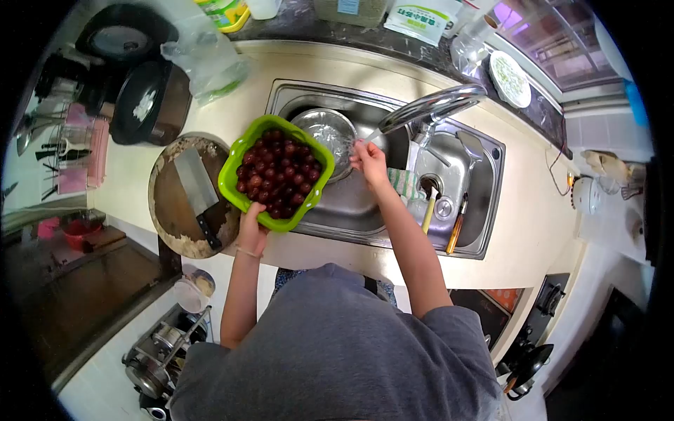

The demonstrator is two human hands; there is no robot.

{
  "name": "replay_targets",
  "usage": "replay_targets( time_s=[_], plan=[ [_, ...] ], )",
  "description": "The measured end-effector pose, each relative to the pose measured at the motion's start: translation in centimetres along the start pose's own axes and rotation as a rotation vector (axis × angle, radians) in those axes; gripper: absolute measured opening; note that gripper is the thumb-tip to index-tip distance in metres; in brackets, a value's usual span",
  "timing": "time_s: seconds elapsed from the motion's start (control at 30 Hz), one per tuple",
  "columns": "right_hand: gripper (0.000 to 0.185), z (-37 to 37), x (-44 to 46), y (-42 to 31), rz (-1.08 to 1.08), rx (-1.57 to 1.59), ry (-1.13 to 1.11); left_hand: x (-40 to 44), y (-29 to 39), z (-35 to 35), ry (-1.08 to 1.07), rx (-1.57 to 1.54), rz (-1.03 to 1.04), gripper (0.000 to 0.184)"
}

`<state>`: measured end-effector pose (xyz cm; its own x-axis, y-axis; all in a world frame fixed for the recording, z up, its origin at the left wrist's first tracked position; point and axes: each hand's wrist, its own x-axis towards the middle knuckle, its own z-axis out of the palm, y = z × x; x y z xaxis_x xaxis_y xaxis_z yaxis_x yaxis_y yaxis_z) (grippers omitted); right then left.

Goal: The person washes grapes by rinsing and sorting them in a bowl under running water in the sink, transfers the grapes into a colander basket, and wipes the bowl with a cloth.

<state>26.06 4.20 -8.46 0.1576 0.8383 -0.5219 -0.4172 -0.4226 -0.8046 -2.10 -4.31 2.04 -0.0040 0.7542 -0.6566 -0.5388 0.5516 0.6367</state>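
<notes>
My left hand (253, 230) grips the near rim of a green plastic basket (234, 167) full of dark red round fruit (279, 172). The basket is over the left edge of the steel sink (351, 210). My right hand (370, 161) is beside the end of the chrome faucet (435, 104), its fingers bent together in the stream of water; what they hold, if anything, is too small to make out. Below the stream, a metal bowl (326, 130) with water in it stands in the left basin, partly behind the basket.
Left of the basket, a cleaver (196, 181) lies on a round wooden chopping board (168, 203). A plastic bag (210, 63) is behind it. The right basin holds a striped cloth (403, 183) and brushes (456, 228). A covered plate (510, 78) is at the back right.
</notes>
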Motion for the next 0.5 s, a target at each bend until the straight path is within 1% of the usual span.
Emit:
replay_targets(
  time_s=[0.03,0.07,0.1,0.13,0.17,0.23,0.27,0.3,0.33,0.37,0.4,0.43,0.5],
  plan=[
    [0.022,-0.4,-0.2,0.0,0.005,-0.011,-0.013,0.2,-0.2,0.1,0.022,0.015,-0.026,0.039],
    [0.019,-0.8,-0.5,0.1,-0.153,-0.336,0.027,0.6,-0.5,0.6,0.004,-0.012,0.010,0.035],
    [0.017,-0.9,-1.1,0.1,-0.315,-0.659,0.065,0.9,-0.8,0.8,0.012,-0.026,0.015,0.035],
    [0.016,-0.3,-2.2,-0.1,-0.497,-0.699,0.130,1.3,-1.2,0.9,0.013,-0.010,0.015,0.033],
    [0.016,-0.1,-3.2,-0.5,-0.500,-0.709,0.117,1.6,-1.6,1.2,0.012,0.006,0.013,0.032],
    [0.021,2.5,-7.1,-4.5,-0.698,-0.940,0.133,2.0,-2.3,1.4,0.046,-0.002,0.041,0.031],
    [0.026,3.2,-8.2,-5.3,-0.665,-0.936,0.086,2.6,-3.0,1.0,0.032,0.063,0.051,0.031],
    [0.026,4.0,-8.9,-6.1,-0.668,-0.945,0.078,3.0,-3.4,0.9,0.017,0.129,0.060,0.030],
    [0.028,4.7,-9.6,-6.8,-0.680,-0.954,-0.005,2.3,-2.8,2.3,0.072,0.108,-0.023,0.045],
    [0.029,5.2,-9.9,-7.0,-0.692,-0.962,-0.090,2.4,-2.9,2.5,0.076,0.099,-0.023,0.045],
    [0.027,5.3,-9.3,-6.6,-0.871,-0.939,-0.115,2.4,-3.1,2.6,0.080,0.146,-0.032,0.045],
    [0.027,5.0,-8.6,-6.0,-0.870,-0.941,-0.123,2.6,-3.2,2.6,0.084,0.195,-0.041,0.045],
    [0.023,3.3,-6.4,-4.2,-0.657,-0.600,0.107,3.0,-3.8,2.2,0.100,0.191,-0.042,0.047]
  ],
)
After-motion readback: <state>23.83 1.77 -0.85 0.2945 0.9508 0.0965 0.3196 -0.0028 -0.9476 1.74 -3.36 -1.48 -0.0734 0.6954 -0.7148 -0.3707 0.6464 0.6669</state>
